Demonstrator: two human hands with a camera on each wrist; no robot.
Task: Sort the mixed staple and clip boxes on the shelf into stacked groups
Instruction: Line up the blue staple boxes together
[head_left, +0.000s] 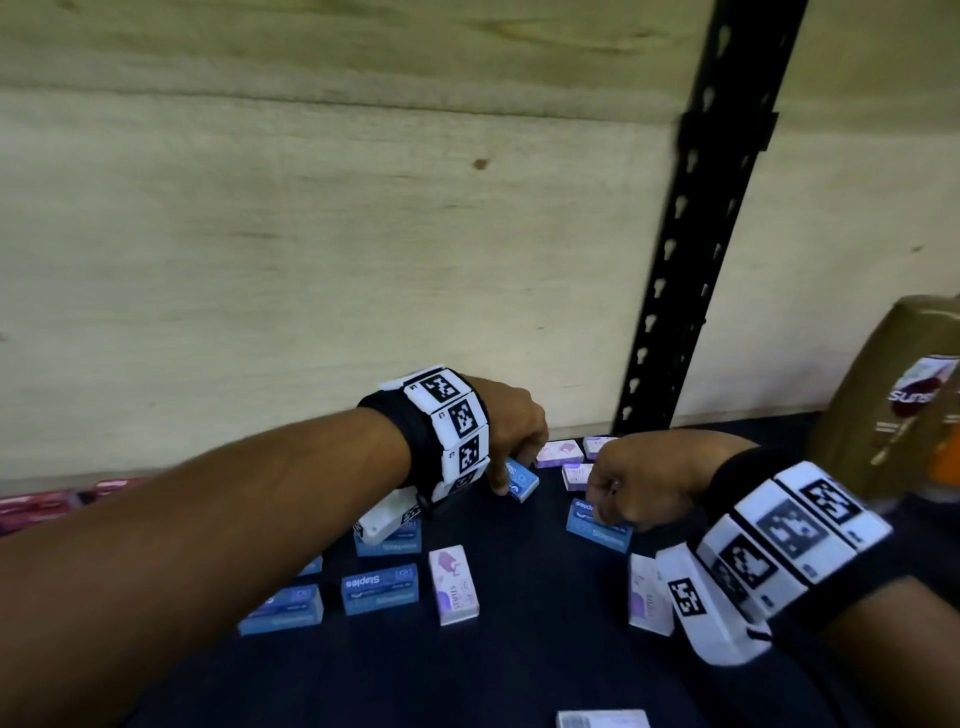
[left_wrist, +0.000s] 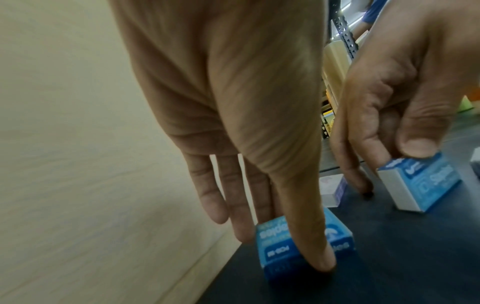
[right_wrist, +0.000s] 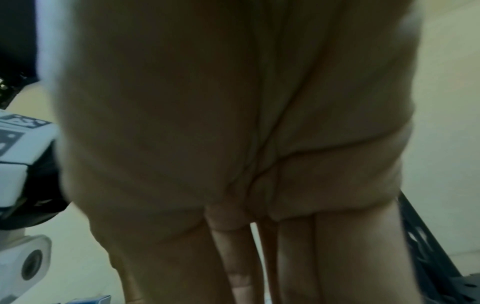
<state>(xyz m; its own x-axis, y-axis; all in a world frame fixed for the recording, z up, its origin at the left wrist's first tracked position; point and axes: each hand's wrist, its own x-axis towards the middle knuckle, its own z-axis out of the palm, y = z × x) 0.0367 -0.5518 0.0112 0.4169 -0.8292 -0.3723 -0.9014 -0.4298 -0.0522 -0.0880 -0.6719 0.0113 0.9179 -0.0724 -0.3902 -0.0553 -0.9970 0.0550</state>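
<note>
Blue cardboard sits under both hands. The left hand (head_left: 511, 426) pinches a blue staple box (left_wrist: 303, 240) near the back wall, thumb on its near face and fingers on the far side; the box rests on the dark shelf (head_left: 509, 675). Just to its right, the right hand (head_left: 631, 483) grips a second blue box (left_wrist: 426, 181) the same way, thumb on the top edge, that box also down on the shelf. The right wrist view shows only palm and fingers, so the grasp there is read from the other views.

Around them the sorting looks barely begun: more blue staple boxes (head_left: 379, 587) lie loose in front of the left forearm, and white-and-lilac boxes (head_left: 453, 584) are scattered among them and behind the hands, none stacked.

My judgement: the step in hand is gathering blue boxes. Next, one should be lifted and set squarely on the other, edges aligned, with a light grip, since the small boxes would slide easily.
</note>
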